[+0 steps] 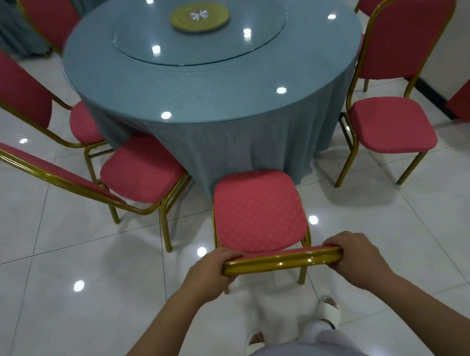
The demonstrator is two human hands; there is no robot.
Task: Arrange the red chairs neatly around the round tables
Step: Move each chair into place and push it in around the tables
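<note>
The chair (259, 212) in hand stands on the tiled floor (68, 308) straight ahead of the person, its seat pointing at the round table (214, 93), front edge just at the hanging cloth (225, 150). Both hands hold the gold top rail of its backrest: the left hand (208, 275) wraps the left end, the right hand (356, 255) the right end, fingers (340, 239) curled closed over the rail. The rail runs left to right across the view, so the seat lies directly beyond the hands, and neither hand is nearer. A straight push forward looks like what would tuck the seat under the surface. Either side, 2 more chairs flank it: the left chair (141, 169) sits close and angled, the right chair (389, 125) well apart.
</note>
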